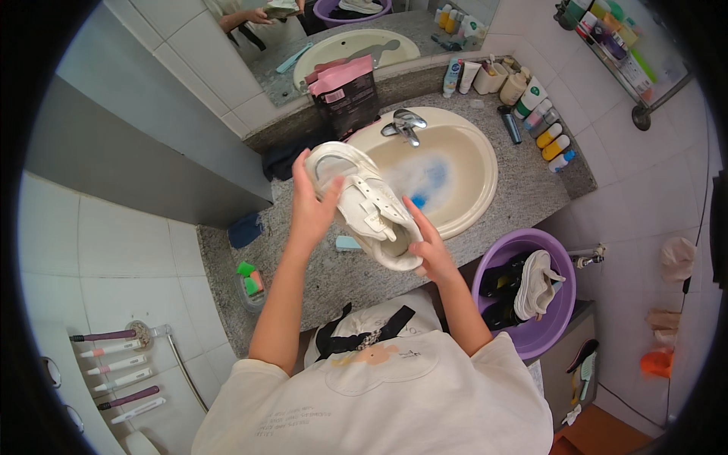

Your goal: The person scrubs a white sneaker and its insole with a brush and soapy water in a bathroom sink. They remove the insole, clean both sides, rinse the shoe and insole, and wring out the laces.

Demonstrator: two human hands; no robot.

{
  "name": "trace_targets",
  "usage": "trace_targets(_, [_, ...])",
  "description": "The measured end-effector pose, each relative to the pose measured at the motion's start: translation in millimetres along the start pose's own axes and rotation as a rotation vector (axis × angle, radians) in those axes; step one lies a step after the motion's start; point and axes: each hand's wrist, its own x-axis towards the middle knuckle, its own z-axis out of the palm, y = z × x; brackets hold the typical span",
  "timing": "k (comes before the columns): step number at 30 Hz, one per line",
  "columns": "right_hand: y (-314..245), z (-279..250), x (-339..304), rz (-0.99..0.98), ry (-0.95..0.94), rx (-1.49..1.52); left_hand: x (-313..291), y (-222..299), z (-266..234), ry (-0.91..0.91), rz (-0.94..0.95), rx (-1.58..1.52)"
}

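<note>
One speckled grey bench [531, 178] runs across the view, beneath the person's arms. Purple tub [560, 322] off to the right of the person's body; a second white shoe [535, 284] lies in it, beside dark items not clearly made out. Cream basin [476, 163] set in the bench, pale foam [413, 171] inside, and something blue [419, 199] low in it, kind uncertain.

White shoe [365, 199] held up between both hands, left of the basin's middle, overlapping its near-left rim in view; clearance above the rim cannot be judged. Long axis slants from upper left to lower right, straps and eyelets facing up toward the wearer.

Left hand [312, 208] has the upper-left end, thumb over the upper, fingers wrapped round the outer side. Right hand [434, 250] has the lower-right end, fingers closed along its edge; this hand sits nearer the tub. The foam lies upper right of the shoe.

Smallest noted: light-blue block [347, 243] on the bench, just beside the shoe's lower-left flank.
</note>
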Motion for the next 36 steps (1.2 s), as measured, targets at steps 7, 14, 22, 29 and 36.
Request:
trace_targets(7, [-4.4, -2.1, -5.9, -0.285, 0.289, -0.143, -27.8, 68.8, 8.3, -0.33, 0.546, 0.496])
trace_targets(14, [-13.8, -5.1, -7.4, -0.354, 0.374, -0.187, -13.7, 56.0, 38.2, 0.051, 0.51, 0.077])
trace_targets(22, [-18.6, -2.1, -19.5, -0.102, 0.303, 0.112, 70.8, 68.2, 33.5, 0.101, -0.063, -0.495])
trace_targets(29, [-21.2, -3.1, -23.4, 0.032, 0.362, 0.273, 95.8, 76.0, 44.8, -0.003, -0.015, -0.453])
trace_targets(36, [-12.1, -13.5, -21.5, -0.227, 0.36, -0.013, 57.3, 79.4, 54.2, 0.318, 0.355, 0.176])
